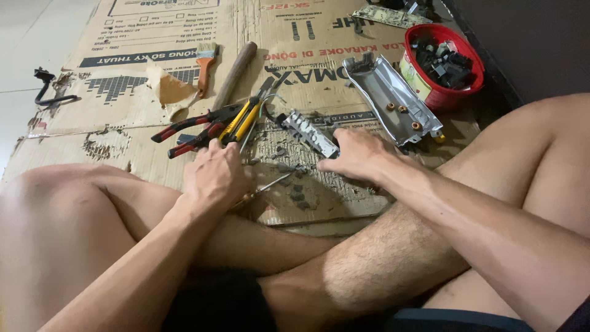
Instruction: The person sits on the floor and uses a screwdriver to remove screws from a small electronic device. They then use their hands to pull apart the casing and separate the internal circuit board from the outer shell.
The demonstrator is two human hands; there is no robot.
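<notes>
Glossy metal cover (393,98), torn matt cardboard (123,135)

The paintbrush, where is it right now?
The paintbrush lies on the cardboard, upper left, beside a wooden handle, above the pliers.

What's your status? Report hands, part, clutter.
Left hand gripping screwdriver. Right hand steadying grey part on cardboard. Pliers and grey bits close by.

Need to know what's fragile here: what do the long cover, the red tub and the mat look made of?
Cover: looks like bright metal or chromed plastic; mirror-like glare, brass-coloured studs inside. Red tub: probably plastic, glossy smooth rim. Mat: corrugated cardboard, brown, printed, with torn patches showing the fluted layer.
</notes>
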